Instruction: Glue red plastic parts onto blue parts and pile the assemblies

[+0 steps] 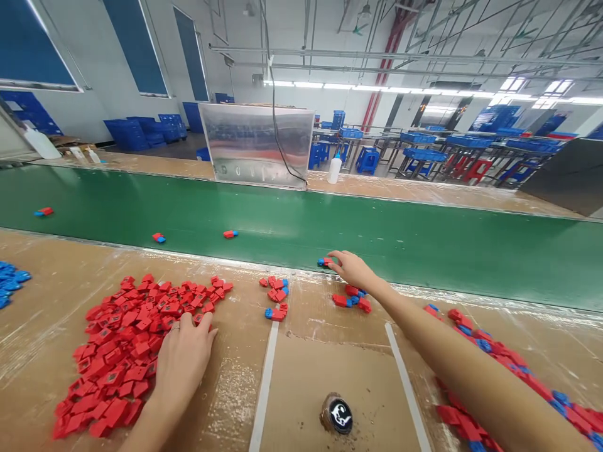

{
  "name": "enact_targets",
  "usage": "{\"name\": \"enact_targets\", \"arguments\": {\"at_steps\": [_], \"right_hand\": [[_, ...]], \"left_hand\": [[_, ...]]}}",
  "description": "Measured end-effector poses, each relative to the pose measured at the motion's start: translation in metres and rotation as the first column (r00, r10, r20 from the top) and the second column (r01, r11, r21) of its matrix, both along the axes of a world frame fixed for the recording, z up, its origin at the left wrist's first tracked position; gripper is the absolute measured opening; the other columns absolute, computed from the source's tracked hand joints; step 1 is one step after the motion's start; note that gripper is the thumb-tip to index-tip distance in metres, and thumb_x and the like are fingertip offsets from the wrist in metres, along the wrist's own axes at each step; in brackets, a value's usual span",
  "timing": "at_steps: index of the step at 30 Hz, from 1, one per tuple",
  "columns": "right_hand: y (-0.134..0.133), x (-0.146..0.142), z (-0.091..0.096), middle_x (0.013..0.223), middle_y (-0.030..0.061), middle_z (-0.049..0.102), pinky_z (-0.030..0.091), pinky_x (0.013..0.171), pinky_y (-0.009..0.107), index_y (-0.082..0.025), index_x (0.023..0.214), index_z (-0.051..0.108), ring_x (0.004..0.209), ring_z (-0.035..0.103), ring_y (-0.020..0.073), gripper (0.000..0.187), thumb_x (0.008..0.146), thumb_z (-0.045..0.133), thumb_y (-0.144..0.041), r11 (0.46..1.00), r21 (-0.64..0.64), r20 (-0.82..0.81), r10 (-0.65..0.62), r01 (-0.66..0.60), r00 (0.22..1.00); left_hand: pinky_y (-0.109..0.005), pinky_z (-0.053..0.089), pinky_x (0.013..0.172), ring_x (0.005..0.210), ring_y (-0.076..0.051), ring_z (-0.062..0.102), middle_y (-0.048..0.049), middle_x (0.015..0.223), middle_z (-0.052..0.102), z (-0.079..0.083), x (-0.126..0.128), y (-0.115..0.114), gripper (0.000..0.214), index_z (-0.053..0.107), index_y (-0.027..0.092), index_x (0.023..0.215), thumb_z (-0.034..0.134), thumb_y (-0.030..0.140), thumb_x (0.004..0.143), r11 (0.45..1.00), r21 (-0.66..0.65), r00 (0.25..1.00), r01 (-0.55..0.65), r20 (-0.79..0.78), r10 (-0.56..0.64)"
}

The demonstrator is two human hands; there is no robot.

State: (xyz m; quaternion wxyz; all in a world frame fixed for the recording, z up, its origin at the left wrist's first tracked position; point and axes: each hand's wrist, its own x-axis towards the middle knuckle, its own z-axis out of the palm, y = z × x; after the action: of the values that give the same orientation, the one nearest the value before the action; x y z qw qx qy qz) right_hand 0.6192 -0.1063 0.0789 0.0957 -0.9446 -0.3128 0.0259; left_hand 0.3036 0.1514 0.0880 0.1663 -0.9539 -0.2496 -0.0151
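My left hand [183, 358] lies on the right edge of a big pile of red plastic parts [127, 345], fingers curled down onto the parts; what the fingertips hold is hidden. My right hand [351, 269] reaches forward to the near edge of the green conveyor belt [424, 245], its fingertips pinched on a red-and-blue assembled piece [324, 262]. Just behind that hand lies a small cluster of assembled pieces [351, 298]. Another small cluster [276, 295] sits between the hands.
Three assembled pieces [230, 234] ride the belt further left. Blue parts [9, 279] lie at the far left, a red-and-blue heap [494, 364] under my right forearm. A round black object [339, 414] sits on the cardboard. A metal box [257, 144] and white bottle [334, 169] stand beyond the belt.
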Motion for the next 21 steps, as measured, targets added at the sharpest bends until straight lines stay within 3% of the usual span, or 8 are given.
{"name": "enact_targets", "arguments": {"at_steps": [3, 6, 8, 10, 13, 16, 18, 21], "right_hand": [[0.034, 0.005, -0.007, 0.108, 0.0109, 0.066, 0.049, 0.084, 0.037, -0.015, 0.122, 0.058, 0.098, 0.063, 0.0224, 0.039, 0.101, 0.043, -0.045, 0.994, -0.049, -0.026, -0.095, 0.094, 0.995], [0.045, 0.008, -0.012, 0.104, 0.0092, 0.066, 0.051, 0.084, 0.041, -0.013, 0.108, 0.063, 0.093, 0.064, 0.0212, 0.041, 0.099, 0.048, -0.050, 0.980, -0.091, -0.040, -0.179, 0.175, 0.983], [0.044, 0.007, -0.012, 0.104, 0.0084, 0.065, 0.051, 0.084, 0.041, -0.013, 0.106, 0.063, 0.094, 0.063, 0.0207, 0.038, 0.098, 0.051, -0.049, 0.974, -0.093, -0.034, -0.208, 0.204, 0.977], [0.040, 0.002, -0.010, 0.106, 0.0082, 0.064, 0.051, 0.085, 0.041, -0.013, 0.108, 0.062, 0.095, 0.062, 0.0208, 0.033, 0.097, 0.056, -0.044, 0.973, -0.080, -0.025, -0.219, 0.216, 0.975], [0.030, -0.011, -0.001, 0.108, 0.0076, 0.063, 0.051, 0.085, 0.041, -0.014, 0.113, 0.060, 0.095, 0.062, 0.0208, 0.027, 0.096, 0.057, -0.036, 0.979, -0.024, -0.017, -0.205, 0.204, 0.979], [0.012, -0.034, 0.011, 0.102, 0.0107, 0.064, 0.049, 0.083, 0.037, -0.012, 0.122, 0.053, 0.091, 0.062, 0.0217, 0.028, 0.096, 0.054, -0.024, 0.987, 0.075, -0.019, -0.141, 0.143, 0.990], [-0.007, -0.057, 0.018, 0.097, 0.0116, 0.066, 0.047, 0.078, 0.032, -0.011, 0.125, 0.050, 0.086, 0.063, 0.0213, 0.033, 0.093, 0.051, -0.017, 0.986, 0.148, -0.041, -0.065, 0.070, 0.997], [-0.046, -0.103, 0.027, 0.097, 0.0077, 0.068, 0.049, 0.071, 0.027, -0.015, 0.124, 0.050, 0.081, 0.064, 0.0177, 0.032, 0.092, 0.048, -0.017, 0.970, 0.238, -0.096, 0.076, -0.052, 0.992]], "left_hand": [[-0.036, 0.045, 0.072, 0.088, -0.030, 0.060, -0.0142, 0.097, 0.060, -0.006, 0.000, 0.001, 0.035, 0.064, 0.017, 0.109, 0.032, 0.028, 0.098, 0.999, 0.012, 0.997, 0.052, 0.055, -0.052], [-0.038, 0.044, 0.081, 0.097, -0.031, 0.058, -0.0133, 0.100, 0.064, -0.007, -0.002, 0.000, 0.031, 0.063, 0.017, 0.105, 0.034, 0.023, 0.097, 0.992, -0.036, 0.987, 0.123, 0.104, -0.118], [-0.037, 0.044, 0.079, 0.093, -0.029, 0.060, -0.0119, 0.098, 0.066, -0.003, -0.006, -0.002, 0.028, 0.061, 0.017, 0.101, 0.034, 0.025, 0.097, 0.977, -0.144, 0.978, 0.155, 0.163, -0.131], [-0.035, 0.044, 0.072, 0.083, -0.026, 0.062, -0.0086, 0.091, 0.067, 0.004, -0.013, -0.007, 0.024, 0.057, 0.020, 0.095, 0.035, 0.029, 0.098, 0.923, -0.337, 0.963, 0.184, 0.251, -0.101], [-0.031, 0.047, 0.069, 0.075, -0.020, 0.064, -0.0022, 0.083, 0.065, 0.011, -0.028, -0.022, 0.016, 0.050, 0.023, 0.091, 0.044, 0.037, 0.094, 0.702, -0.663, 0.908, 0.260, 0.415, 0.056], [-0.030, 0.051, 0.075, 0.082, -0.019, 0.064, -0.0012, 0.087, 0.064, 0.008, -0.042, -0.045, 0.027, 0.052, 0.023, 0.107, 0.057, 0.039, 0.086, 0.446, -0.816, 0.839, 0.366, 0.497, 0.222], [-0.030, 0.049, 0.077, 0.082, -0.019, 0.062, -0.0021, 0.089, 0.064, 0.003, -0.050, -0.064, 0.034, 0.058, 0.021, 0.114, 0.061, 0.039, 0.084, 0.347, -0.847, 0.833, 0.402, 0.496, 0.245], [-0.026, 0.044, 0.068, 0.073, -0.017, 0.056, -0.0007, 0.081, 0.062, -0.008, -0.056, -0.095, 0.030, 0.066, 0.020, 0.104, 0.061, 0.042, 0.084, 0.222, -0.888, 0.863, 0.403, 0.450, 0.230]]}}
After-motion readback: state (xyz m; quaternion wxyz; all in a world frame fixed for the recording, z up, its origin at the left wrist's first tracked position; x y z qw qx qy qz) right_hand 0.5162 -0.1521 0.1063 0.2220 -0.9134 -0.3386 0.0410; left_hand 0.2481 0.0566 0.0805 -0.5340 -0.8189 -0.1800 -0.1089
